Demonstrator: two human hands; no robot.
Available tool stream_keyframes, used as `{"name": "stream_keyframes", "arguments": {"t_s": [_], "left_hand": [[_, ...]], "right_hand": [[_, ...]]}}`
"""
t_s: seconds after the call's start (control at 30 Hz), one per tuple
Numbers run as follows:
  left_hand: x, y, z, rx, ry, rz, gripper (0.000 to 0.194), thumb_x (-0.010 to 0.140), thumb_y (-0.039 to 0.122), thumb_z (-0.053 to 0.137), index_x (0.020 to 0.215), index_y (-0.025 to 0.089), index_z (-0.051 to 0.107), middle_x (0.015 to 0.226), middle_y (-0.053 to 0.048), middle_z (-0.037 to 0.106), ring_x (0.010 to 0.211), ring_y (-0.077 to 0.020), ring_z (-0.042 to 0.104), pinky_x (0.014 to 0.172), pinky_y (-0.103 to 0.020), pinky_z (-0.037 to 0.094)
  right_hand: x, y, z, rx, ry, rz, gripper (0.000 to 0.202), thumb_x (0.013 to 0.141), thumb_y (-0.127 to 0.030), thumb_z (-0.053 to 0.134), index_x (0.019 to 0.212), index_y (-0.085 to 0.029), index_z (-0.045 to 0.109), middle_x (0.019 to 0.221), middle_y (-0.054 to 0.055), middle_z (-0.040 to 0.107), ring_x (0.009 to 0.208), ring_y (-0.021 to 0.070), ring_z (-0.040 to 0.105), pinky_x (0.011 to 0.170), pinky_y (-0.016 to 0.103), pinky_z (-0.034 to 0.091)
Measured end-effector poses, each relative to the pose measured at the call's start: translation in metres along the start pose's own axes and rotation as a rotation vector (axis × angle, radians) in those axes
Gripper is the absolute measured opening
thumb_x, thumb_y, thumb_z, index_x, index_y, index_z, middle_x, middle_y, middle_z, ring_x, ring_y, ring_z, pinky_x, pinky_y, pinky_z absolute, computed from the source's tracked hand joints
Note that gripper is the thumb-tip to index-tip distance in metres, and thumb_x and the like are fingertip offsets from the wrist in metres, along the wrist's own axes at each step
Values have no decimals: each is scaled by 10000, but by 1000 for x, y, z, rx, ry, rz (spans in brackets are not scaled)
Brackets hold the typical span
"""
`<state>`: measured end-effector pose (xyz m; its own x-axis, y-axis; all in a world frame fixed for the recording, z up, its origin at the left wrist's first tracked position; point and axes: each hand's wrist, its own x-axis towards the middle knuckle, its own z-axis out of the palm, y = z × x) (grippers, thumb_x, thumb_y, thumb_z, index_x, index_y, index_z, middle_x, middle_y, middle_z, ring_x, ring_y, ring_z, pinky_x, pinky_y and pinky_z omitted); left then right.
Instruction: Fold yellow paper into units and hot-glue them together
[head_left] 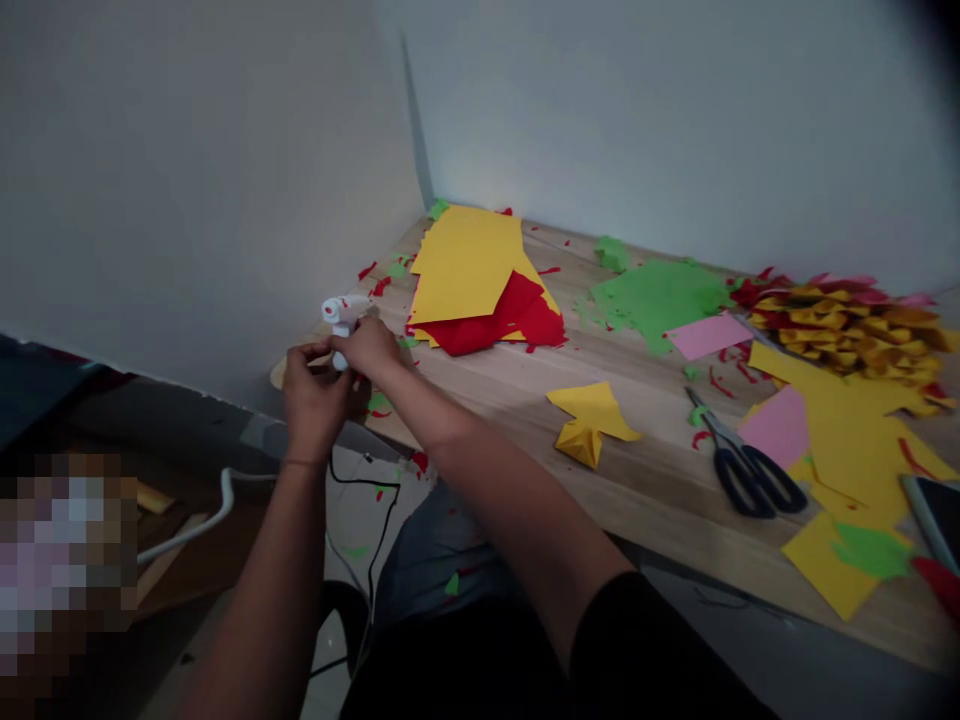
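Note:
A white hot glue gun point(342, 310) is upright over the left end of the wooden table. My right hand point(373, 350) is closed around its handle. From the left side, my left hand point(313, 392) has its fingers bent and closed against the lower handle; part of the grip is hidden behind them. A black cord point(375, 484) hangs down below my hands. On the table nearer to me lies a folded yellow paper piece point(591, 418), apart from both hands.
Stacked yellow sheets point(472, 255) and red paper point(544, 318) lie beyond my hands. Further right are green paper point(660, 295), dark-handled scissors point(742, 470), pink paper point(780, 425) and a cluster of folded yellow paper point(855, 335). Walls point(225, 150) border the table's left and back.

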<state>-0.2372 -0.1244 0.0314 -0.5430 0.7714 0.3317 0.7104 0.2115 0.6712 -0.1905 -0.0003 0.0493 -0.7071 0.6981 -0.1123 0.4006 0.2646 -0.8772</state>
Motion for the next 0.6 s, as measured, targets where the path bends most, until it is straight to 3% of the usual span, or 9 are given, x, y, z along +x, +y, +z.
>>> {"name": "stream_keyframes", "arguments": {"t_s": [0.1,0.2,0.3,0.4,0.47,0.6], "left_hand": [[8,0,6,-67,91,-158,331,883,341,603,1132,200,435,1140,-22,541,868,-140,569,755,-290,465],[12,7,5,-113,98,-242,299,868,337,625,1102,202,498,1099,1,555,855,-130,572,785,-293,461],[12,14,3,-142,90,-289,328,835,363,683,1077,214,519,1068,14,567,860,-133,572,781,-287,459],[9,19,3,-163,114,-306,314,831,359,698,1054,234,516,1107,23,568,928,-140,571,804,-282,459],[4,21,4,-165,211,-266,252,851,334,670,1036,237,530,1132,22,571,982,-148,569,839,-289,453],[-2,28,8,-116,583,-15,91,823,255,635,855,182,591,899,8,595,908,-158,594,856,-312,440]], "right_hand": [[-3,-2,-10,-25,-6,26,500,808,-560,698,1079,-140,678,1150,150,723,1044,289,677,820,355,518],[-21,1,-22,-29,9,4,573,818,-556,693,1205,-140,619,1193,155,705,1119,305,649,889,378,511],[-59,12,-39,-13,67,-128,515,907,-483,595,1291,-143,554,1202,159,695,1132,315,641,933,429,503],[-110,29,-63,44,58,-238,273,922,-364,579,1138,-206,631,1139,74,710,1077,232,657,922,354,510],[-148,42,-81,83,49,-257,224,930,-326,573,1114,-216,639,1076,45,714,1003,190,669,882,319,518],[-223,67,-112,27,-2,-245,184,939,-242,567,1091,-209,666,1002,30,729,920,167,675,848,302,512]]}}
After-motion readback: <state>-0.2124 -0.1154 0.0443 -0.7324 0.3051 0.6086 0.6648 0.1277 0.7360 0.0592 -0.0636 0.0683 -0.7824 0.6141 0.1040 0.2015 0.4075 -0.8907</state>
